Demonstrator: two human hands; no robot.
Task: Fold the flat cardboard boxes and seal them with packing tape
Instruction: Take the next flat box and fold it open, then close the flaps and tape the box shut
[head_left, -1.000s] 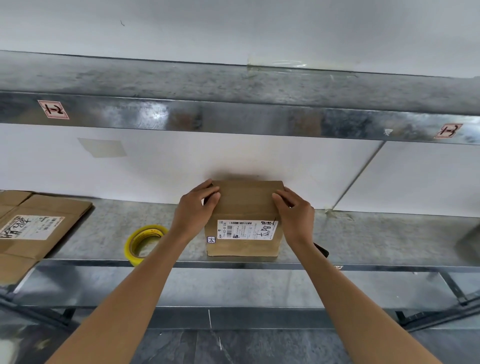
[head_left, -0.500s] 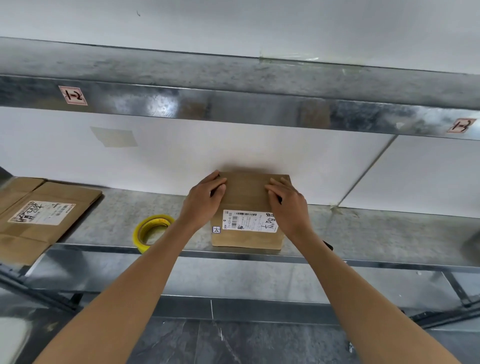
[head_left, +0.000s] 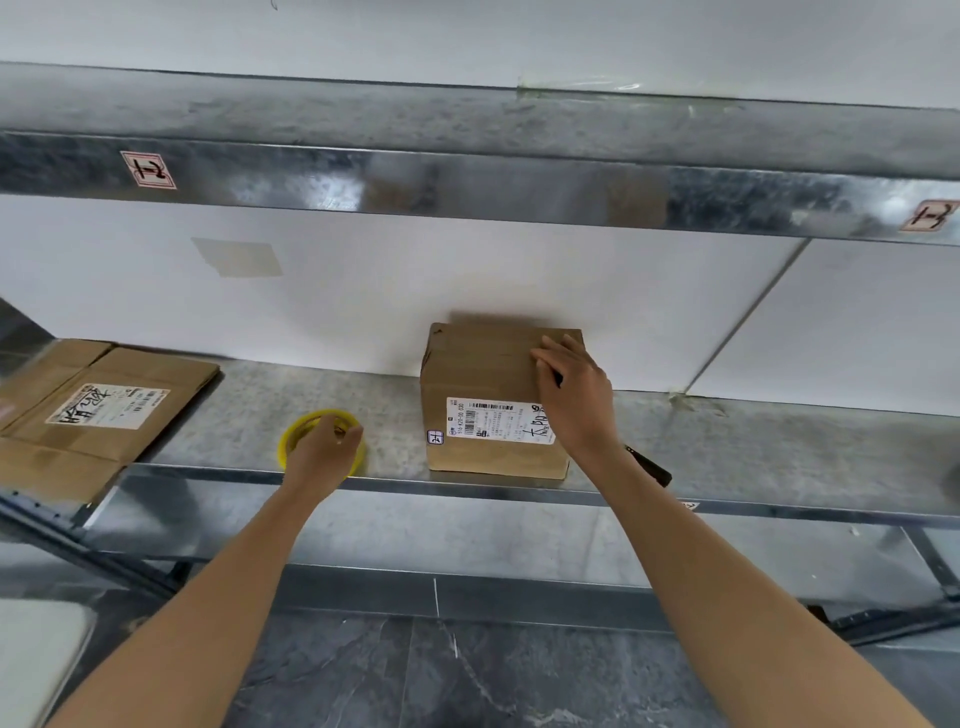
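Note:
A folded brown cardboard box (head_left: 483, 374) with a white shipping label stands on the metal shelf (head_left: 753, 447) against the white wall. My right hand (head_left: 574, 395) rests on the right part of its closed top, fingers fairly straight. A yellow roll of packing tape (head_left: 298, 434) lies on the shelf left of the box. My left hand (head_left: 324, 449) is over the roll with its fingers curled onto it. A stack of flat cardboard boxes (head_left: 98, 410) with a label lies at the far left of the shelf.
An upper metal shelf (head_left: 467, 182) runs overhead across the view. A dark slim object (head_left: 649, 465) lies on the shelf edge beside my right forearm. Below are the shelf frame and a dark stone floor (head_left: 467, 675).
My left hand has left the box top and moved left and down onto the yellow tape roll. My right hand stays on the box.

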